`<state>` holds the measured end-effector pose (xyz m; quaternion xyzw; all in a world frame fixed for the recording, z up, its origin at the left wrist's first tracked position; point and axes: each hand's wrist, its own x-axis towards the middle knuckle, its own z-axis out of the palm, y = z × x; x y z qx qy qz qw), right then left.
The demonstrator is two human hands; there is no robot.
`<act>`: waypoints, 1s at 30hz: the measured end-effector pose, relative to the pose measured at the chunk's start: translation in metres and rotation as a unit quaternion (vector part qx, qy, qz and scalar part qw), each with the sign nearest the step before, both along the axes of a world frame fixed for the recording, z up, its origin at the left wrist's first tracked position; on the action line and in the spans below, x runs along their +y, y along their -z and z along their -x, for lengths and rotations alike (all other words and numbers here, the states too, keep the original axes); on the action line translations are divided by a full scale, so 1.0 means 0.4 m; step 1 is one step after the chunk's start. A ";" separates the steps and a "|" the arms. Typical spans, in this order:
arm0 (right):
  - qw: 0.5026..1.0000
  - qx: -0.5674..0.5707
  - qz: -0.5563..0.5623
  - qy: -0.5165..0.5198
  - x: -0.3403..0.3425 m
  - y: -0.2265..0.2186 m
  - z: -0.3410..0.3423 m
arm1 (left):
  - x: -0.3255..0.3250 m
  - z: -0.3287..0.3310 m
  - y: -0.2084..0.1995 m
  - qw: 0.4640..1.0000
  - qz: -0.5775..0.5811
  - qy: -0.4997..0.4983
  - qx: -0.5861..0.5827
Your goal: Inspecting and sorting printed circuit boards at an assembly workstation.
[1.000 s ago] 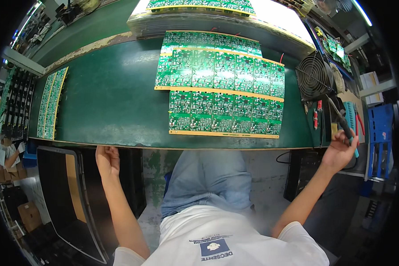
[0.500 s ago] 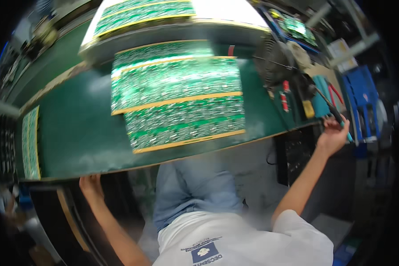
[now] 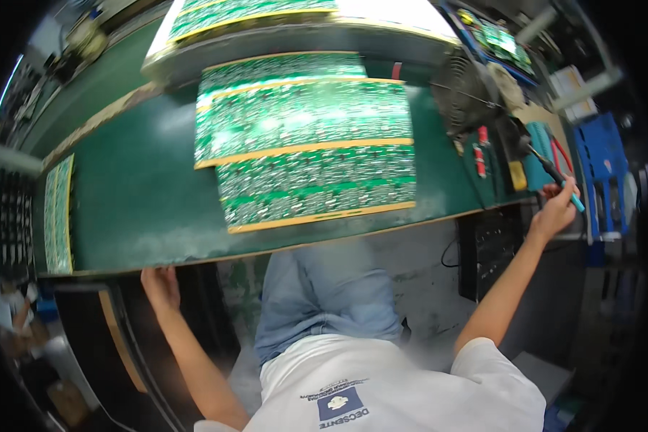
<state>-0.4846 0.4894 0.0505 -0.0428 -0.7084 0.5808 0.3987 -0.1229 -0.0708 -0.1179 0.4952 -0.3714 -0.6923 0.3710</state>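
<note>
My right hand (image 3: 554,212) is closed round the handle of a soldering iron (image 3: 552,171) with a dark upper part and a light-blue end. The iron slants up and left toward a dark holder (image 3: 518,137) at the bench's right end. My left hand (image 3: 161,289) is at the bench's front edge, its fingers bent against it; the fingertips are partly hidden. Between my hands, farther in, green circuit boards with yellow edge strips overlap on the green bench top: the nearest board (image 3: 317,183), one behind it (image 3: 302,122), and another (image 3: 281,67) at the back.
A narrow circuit board (image 3: 59,216) lies at the bench's left end. A bright raised stand (image 3: 396,18) bears more boards at the back. A round fan (image 3: 464,90), red-handled tools (image 3: 480,160), red pliers (image 3: 560,155) and a blue rack (image 3: 603,169) are on the right.
The whole view has shifted, so the bench and boards appear farther right and higher. My right hand keeps hold of the soldering iron; my left hand stays at the bench edge.
</note>
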 end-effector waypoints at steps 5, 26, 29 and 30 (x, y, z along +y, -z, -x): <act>0.994 -0.060 -0.087 -0.019 -0.016 0.036 0.057 | 0.018 0.003 -0.033 0.999 0.036 0.002 0.034; 0.920 -0.172 -0.047 -0.350 -0.209 0.014 -0.061 | 0.101 0.125 -0.312 0.879 0.436 0.143 -0.130; 0.907 -0.092 -0.108 -0.396 -0.344 -0.020 -0.042 | 0.163 0.214 -0.344 0.798 0.491 0.318 -0.147; 0.903 -0.098 -0.105 -0.404 -0.388 -0.033 -0.028 | 0.175 0.237 -0.347 0.798 0.491 0.321 -0.139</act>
